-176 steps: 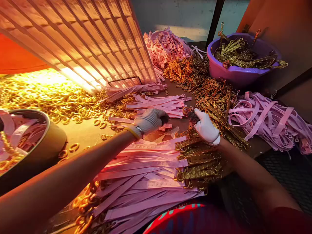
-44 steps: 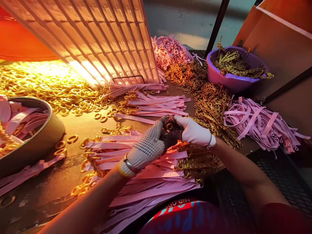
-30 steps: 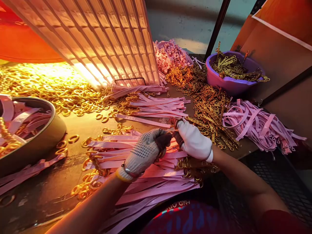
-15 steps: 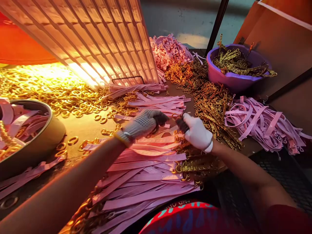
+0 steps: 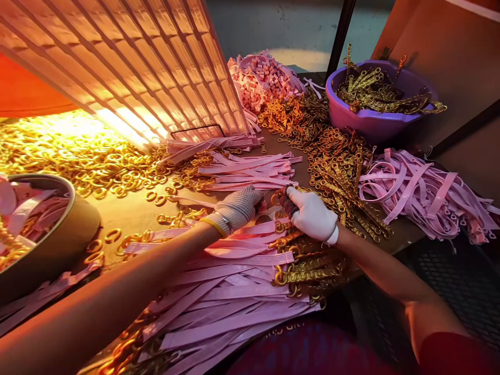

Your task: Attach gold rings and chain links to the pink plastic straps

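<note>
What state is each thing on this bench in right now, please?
left hand, fingers curled, grip hidden.
right hand, pinching a gold ring.
pink strips, lying flat, fanned out.
purple bowl, upright, heaped with gold chains.
round tub, upright, partly filled.
slatted panel, tilted, glowing.
loose rings, scattered.

Single head-worn view, looking forward and down over the worktop [image 5: 130, 213] from its near edge. Close range: left hand [image 5: 236, 208] and right hand [image 5: 312, 216] sit mid-frame.

Glossy pink plastic straps [image 5: 234, 281], shiny metal rings [image 5: 117, 166]
</note>
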`<move>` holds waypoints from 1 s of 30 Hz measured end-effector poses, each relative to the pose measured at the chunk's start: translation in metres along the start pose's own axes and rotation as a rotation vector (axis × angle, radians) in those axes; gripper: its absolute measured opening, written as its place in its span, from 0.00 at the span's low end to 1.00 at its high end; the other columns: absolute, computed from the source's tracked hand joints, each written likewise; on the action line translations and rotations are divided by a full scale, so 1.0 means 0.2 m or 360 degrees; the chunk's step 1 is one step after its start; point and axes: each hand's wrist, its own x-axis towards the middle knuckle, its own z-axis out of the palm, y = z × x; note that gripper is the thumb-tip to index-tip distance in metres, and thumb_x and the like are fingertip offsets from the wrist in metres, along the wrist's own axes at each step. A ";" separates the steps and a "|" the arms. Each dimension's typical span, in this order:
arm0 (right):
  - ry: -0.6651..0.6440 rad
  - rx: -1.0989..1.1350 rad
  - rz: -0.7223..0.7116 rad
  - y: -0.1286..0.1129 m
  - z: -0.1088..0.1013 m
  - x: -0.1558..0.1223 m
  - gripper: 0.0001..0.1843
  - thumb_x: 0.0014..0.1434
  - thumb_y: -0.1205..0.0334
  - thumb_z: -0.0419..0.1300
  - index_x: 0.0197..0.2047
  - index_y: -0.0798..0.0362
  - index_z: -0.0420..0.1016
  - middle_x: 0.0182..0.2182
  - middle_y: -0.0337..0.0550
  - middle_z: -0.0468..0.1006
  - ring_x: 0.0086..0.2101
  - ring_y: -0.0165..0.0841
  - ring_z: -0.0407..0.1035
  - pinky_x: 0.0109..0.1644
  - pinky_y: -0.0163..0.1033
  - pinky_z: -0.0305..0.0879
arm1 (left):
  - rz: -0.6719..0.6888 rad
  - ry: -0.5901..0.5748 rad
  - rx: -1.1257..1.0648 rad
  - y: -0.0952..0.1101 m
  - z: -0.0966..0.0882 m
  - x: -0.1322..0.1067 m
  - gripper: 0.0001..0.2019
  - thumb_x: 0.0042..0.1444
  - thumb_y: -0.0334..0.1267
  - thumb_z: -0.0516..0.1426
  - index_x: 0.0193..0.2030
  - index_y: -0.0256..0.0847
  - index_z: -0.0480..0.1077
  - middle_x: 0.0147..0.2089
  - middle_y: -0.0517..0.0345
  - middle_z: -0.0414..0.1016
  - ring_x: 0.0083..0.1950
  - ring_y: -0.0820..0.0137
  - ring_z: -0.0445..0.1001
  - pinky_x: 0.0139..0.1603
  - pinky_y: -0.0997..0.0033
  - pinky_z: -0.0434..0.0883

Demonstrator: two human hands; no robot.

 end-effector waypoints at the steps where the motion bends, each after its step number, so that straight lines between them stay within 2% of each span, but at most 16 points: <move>1: -0.0014 -0.0037 -0.0059 -0.01 0.00 0.00 0.15 0.62 0.69 0.54 0.51 0.56 0.72 0.41 0.49 0.81 0.40 0.38 0.72 0.45 0.37 0.64 | -0.0010 0.0031 0.0012 0.02 -0.02 -0.02 0.06 0.47 0.39 0.60 0.24 0.41 0.69 0.23 0.58 0.68 0.24 0.72 0.64 0.24 0.76 0.62; 3: -0.0042 -0.0116 -0.0158 -0.03 -0.01 -0.01 0.13 0.58 0.72 0.54 0.47 0.55 0.73 0.40 0.48 0.80 0.40 0.38 0.72 0.45 0.37 0.63 | -0.0089 0.0034 -0.0062 0.08 -0.07 -0.09 0.08 0.51 0.43 0.58 0.27 0.41 0.69 0.21 0.60 0.65 0.20 0.72 0.61 0.20 0.76 0.59; 7: -0.0122 -0.0220 -0.0182 -0.10 -0.03 -0.03 0.13 0.57 0.73 0.55 0.45 0.55 0.71 0.40 0.46 0.79 0.40 0.37 0.72 0.44 0.36 0.63 | -0.0392 -0.0177 -0.0702 0.21 -0.12 -0.27 0.14 0.56 0.51 0.57 0.34 0.41 0.68 0.15 0.65 0.59 0.14 0.74 0.56 0.13 0.77 0.54; 9: -0.0149 -0.0338 -0.0145 -0.15 -0.03 -0.04 0.13 0.58 0.71 0.54 0.46 0.55 0.71 0.39 0.46 0.79 0.40 0.37 0.72 0.42 0.37 0.63 | -0.0436 -0.0157 -0.0857 0.27 -0.12 -0.34 0.15 0.56 0.52 0.57 0.31 0.41 0.67 0.14 0.64 0.59 0.13 0.75 0.55 0.12 0.77 0.53; 12: -0.0144 -0.0551 -0.0121 -0.21 -0.02 -0.05 0.15 0.58 0.71 0.53 0.48 0.55 0.71 0.39 0.47 0.79 0.39 0.39 0.73 0.40 0.38 0.62 | -0.0410 -0.0077 -0.0847 0.33 -0.10 -0.41 0.19 0.57 0.55 0.55 0.26 0.42 0.62 0.14 0.62 0.61 0.13 0.75 0.56 0.12 0.77 0.54; 15: -0.0134 -0.0703 -0.0142 -0.25 0.00 -0.06 0.15 0.58 0.70 0.53 0.48 0.54 0.72 0.39 0.47 0.79 0.38 0.40 0.74 0.37 0.39 0.62 | -0.0352 -0.0064 -0.0724 0.33 -0.06 -0.43 0.20 0.59 0.55 0.53 0.25 0.42 0.62 0.14 0.63 0.61 0.13 0.74 0.57 0.13 0.76 0.55; 20: -0.0098 -0.0815 -0.0136 -0.27 0.04 -0.06 0.14 0.59 0.70 0.53 0.48 0.55 0.71 0.38 0.49 0.79 0.39 0.42 0.74 0.35 0.40 0.62 | 0.0078 0.0129 -0.0270 0.25 -0.01 -0.42 0.12 0.55 0.45 0.56 0.26 0.41 0.68 0.25 0.56 0.72 0.25 0.71 0.66 0.22 0.76 0.61; 21: -0.0104 -0.0820 -0.0124 -0.27 0.04 -0.06 0.14 0.60 0.70 0.53 0.48 0.55 0.71 0.38 0.49 0.79 0.39 0.41 0.74 0.36 0.40 0.63 | 0.0069 0.0109 -0.0288 0.23 0.00 -0.42 0.11 0.55 0.44 0.56 0.26 0.41 0.68 0.24 0.56 0.72 0.24 0.72 0.66 0.22 0.76 0.60; 23: -0.0146 -0.0813 -0.0161 -0.28 0.02 -0.06 0.13 0.62 0.70 0.52 0.49 0.56 0.70 0.41 0.51 0.79 0.40 0.41 0.74 0.38 0.40 0.64 | -0.0091 -0.0014 -0.0439 0.21 0.00 -0.43 0.13 0.57 0.47 0.55 0.27 0.41 0.67 0.19 0.60 0.66 0.19 0.73 0.62 0.18 0.76 0.57; 25: -0.0220 -0.0796 -0.0248 -0.28 0.00 -0.06 0.12 0.65 0.68 0.51 0.51 0.58 0.69 0.44 0.52 0.79 0.40 0.41 0.74 0.39 0.40 0.65 | -0.0229 -0.0060 -0.0590 0.20 -0.01 -0.45 0.16 0.59 0.51 0.54 0.28 0.41 0.67 0.15 0.64 0.61 0.15 0.74 0.58 0.15 0.76 0.55; 30: -0.0338 -0.0819 -0.0196 -0.28 -0.01 -0.06 0.14 0.63 0.67 0.53 0.52 0.56 0.68 0.39 0.50 0.81 0.38 0.42 0.77 0.35 0.40 0.64 | -0.0223 -0.0008 -0.0670 0.22 -0.01 -0.49 0.18 0.58 0.52 0.55 0.30 0.39 0.71 0.15 0.63 0.62 0.15 0.74 0.58 0.15 0.77 0.55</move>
